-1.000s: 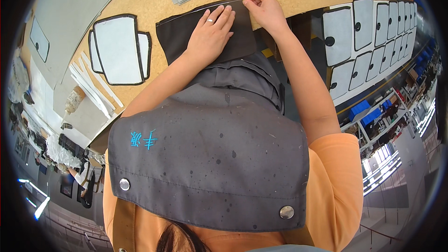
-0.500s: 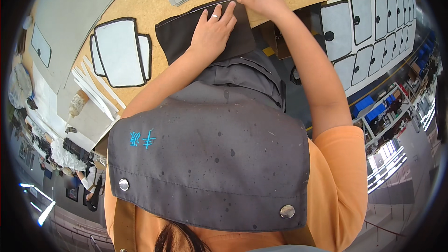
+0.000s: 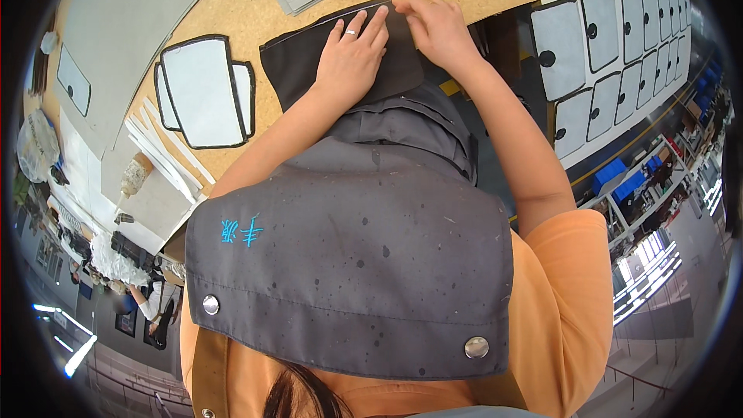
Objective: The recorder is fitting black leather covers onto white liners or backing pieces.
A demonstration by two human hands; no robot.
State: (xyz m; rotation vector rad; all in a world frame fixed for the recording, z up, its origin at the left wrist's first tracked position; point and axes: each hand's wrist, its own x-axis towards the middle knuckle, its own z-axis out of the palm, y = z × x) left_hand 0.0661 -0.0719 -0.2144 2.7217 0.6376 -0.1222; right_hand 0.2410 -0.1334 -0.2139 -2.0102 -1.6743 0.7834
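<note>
A black sheet of leather-like material (image 3: 298,58) lies at the table's near edge and hangs partly over my lap. A thin pale line runs along its far edge. My left hand (image 3: 352,58), with a ring on one finger, rests flat on the sheet, fingers spread toward that edge. At the sheet's far right corner, the curled fingers of my right hand (image 3: 439,31) are closed on the edge. The exact grip of its thumb is hard to make out.
Left of the sheet lie white panels with black borders (image 3: 203,93), white strips (image 3: 159,151) and a bottle with a thin nozzle (image 3: 135,174). Large grey sheets (image 3: 131,23) cover the table's left. More bordered panels (image 3: 559,35) stand in rows at the right.
My right hand has come down and nearer from beyond the far right corner, its fingers now at the sheet's edge. My left hand has stayed nearly in place on the sheet.
</note>
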